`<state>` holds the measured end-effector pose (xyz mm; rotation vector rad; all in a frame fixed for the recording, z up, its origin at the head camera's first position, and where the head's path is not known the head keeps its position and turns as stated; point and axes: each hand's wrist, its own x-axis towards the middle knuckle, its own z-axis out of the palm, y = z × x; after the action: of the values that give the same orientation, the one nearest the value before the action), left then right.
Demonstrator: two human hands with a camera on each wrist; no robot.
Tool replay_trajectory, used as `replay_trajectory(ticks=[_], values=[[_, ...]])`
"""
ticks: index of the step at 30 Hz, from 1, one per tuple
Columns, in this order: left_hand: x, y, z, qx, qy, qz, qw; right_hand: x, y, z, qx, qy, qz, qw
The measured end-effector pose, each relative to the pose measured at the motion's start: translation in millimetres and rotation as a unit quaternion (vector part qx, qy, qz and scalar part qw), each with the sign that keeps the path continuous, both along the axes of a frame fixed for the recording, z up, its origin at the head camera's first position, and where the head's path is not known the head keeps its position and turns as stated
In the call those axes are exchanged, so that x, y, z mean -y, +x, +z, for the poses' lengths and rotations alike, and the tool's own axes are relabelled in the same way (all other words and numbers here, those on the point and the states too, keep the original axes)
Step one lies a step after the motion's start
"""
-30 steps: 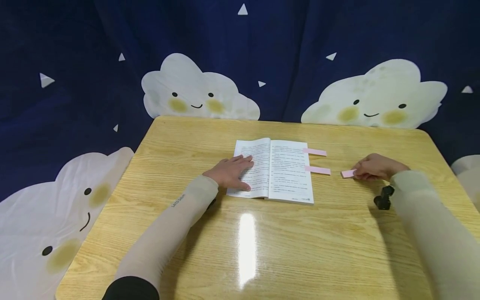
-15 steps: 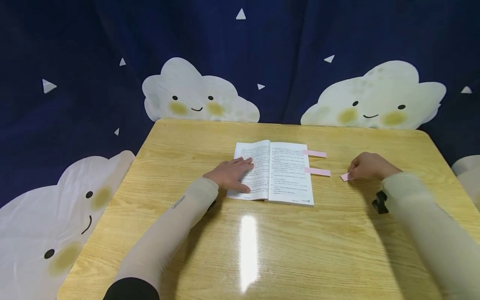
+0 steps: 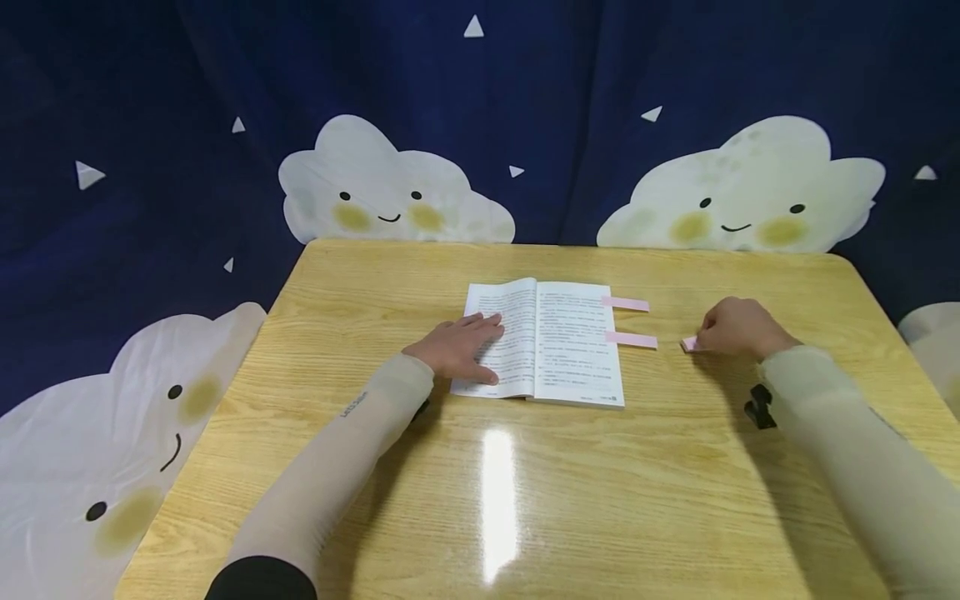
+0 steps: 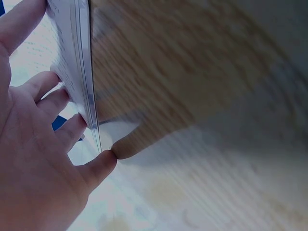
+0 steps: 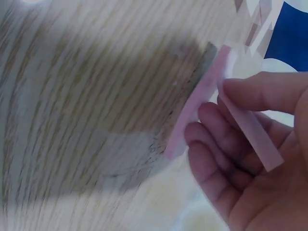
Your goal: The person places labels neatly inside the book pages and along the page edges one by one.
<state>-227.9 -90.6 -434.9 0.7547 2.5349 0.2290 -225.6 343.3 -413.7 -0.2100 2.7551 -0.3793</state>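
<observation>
An open book [image 3: 577, 350] lies on the wooden table, printed pages facing up. My left hand [image 3: 456, 348] rests spread on its left page; in the left wrist view the little finger reaches past the page edges to the tabletop. To the right of the book, my right hand [image 3: 738, 327] is over a small pad of pink sticky notes [image 5: 198, 108]. Its thumb and fingers pinch one narrow pink strip [image 5: 255, 137], which angles away from the pad. In the head view the hand hides the strip and most of the pad.
Two pink sticky strips, an upper one [image 3: 628, 304] and a lower one [image 3: 633, 340], stick out from the right page's edge. A dark blue curtain [image 3: 555, 100] with printed clouds hangs behind the table [image 3: 600, 500].
My right hand has turned and curled over the pad, covering more of it, and a strip now stands off the pad in its pinch. The left hand stays on the page.
</observation>
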Motion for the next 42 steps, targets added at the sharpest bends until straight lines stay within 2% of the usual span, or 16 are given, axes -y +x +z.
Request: replay_trajectory(ticks=[4, 10, 19, 28, 42], values=[[-0.4, 0.2, 1.0, 0.001, 0.003, 0.001, 1.0, -3.8, -2.4, -4.8, 0.031, -0.028, -0.029, 0.9987], [-0.7, 0.1, 0.7, 0.002, 0.006, 0.002, 1.0, -13.4, -5.1, -10.1, 0.042, -0.064, -0.062, 0.9952], [1.2, -0.8, -0.9, 0.005, 0.009, 0.001, 0.9999, -13.2, -11.4, -8.5, 0.065, -0.053, -0.064, 0.9944], [1.4, -1.5, -1.0, 0.009, 0.012, 0.005, 0.9999, -14.6, -12.1, -3.4, 0.085, -0.081, -0.06, 0.9912], [1.2, -0.9, 0.1, 0.006, 0.008, 0.001, 1.0, -18.2, -15.8, -8.4, 0.1, -0.083, -0.067, 0.9892]])
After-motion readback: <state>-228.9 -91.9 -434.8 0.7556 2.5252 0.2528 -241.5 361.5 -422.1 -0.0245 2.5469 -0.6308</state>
